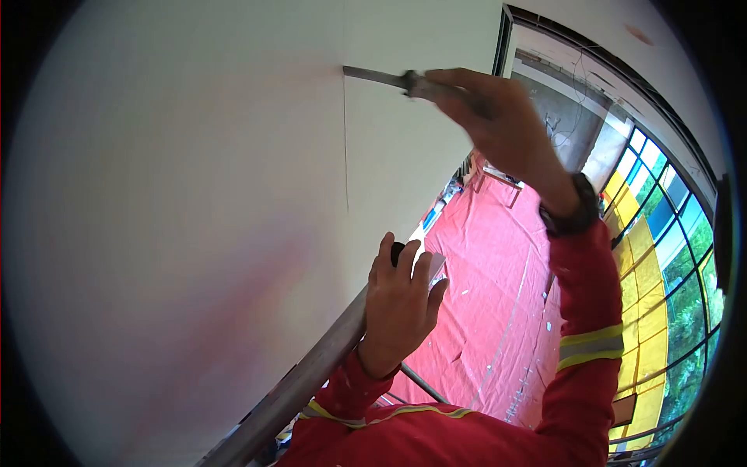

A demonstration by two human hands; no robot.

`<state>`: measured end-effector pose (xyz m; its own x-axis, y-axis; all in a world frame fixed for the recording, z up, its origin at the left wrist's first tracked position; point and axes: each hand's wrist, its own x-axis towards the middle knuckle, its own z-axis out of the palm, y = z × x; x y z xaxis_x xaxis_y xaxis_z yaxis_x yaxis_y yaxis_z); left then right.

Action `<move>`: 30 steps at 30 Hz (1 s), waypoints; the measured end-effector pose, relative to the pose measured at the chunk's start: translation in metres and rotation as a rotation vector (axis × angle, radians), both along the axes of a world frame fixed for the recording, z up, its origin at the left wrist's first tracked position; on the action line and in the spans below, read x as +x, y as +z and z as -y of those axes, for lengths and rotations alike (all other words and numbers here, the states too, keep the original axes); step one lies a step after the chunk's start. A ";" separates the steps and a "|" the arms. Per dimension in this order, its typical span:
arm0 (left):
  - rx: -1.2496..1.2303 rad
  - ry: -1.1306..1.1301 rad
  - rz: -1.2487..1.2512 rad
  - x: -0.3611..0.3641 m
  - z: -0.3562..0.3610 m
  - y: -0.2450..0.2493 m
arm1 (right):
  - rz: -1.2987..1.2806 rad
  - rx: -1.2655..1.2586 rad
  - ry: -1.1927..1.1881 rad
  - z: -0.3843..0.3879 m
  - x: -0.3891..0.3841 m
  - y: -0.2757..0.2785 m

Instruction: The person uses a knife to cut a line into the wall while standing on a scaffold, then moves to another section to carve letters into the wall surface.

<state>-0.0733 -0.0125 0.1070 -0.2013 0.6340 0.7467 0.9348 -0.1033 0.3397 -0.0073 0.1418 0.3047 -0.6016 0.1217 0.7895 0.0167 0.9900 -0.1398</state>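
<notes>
- Pale wall (194, 156): a fine seam (345, 140) runs down it; the blade's tip is at the seam.
- Blade (377, 76): narrow, probably light, thin and fairly stiff; best held by its handle (421, 86).
- Left hand (397, 307): fingers curled around a black-ended thing (398, 253), mostly hidden; its weight I cannot tell.
- Right hand (498, 121): closed round the handle, a sound hold.

1. The floor (506, 342) is covered by a creased pink sheet (482, 249).
2. Pale specks (520, 393) dot the sheet, several grouped toward its near right part.
3. Mixed clutter (442, 208), too small to identify, lines the floor's left edge.
4. A low brown frame (512, 185) stands toward the far edge.
</notes>
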 end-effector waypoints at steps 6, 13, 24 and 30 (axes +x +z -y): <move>0.018 -0.033 0.056 -0.003 -0.003 -0.006 | -0.010 0.031 0.011 -0.008 -0.023 0.004; 0.022 -0.022 0.045 -0.004 -0.002 0.000 | -0.008 0.096 0.005 0.000 -0.041 0.015; -0.011 0.038 -0.025 -0.004 0.005 0.004 | -0.087 0.089 0.096 -0.006 -0.014 0.013; 0.015 0.004 0.011 -0.002 0.007 0.003 | -0.084 0.133 0.109 0.001 -0.029 0.015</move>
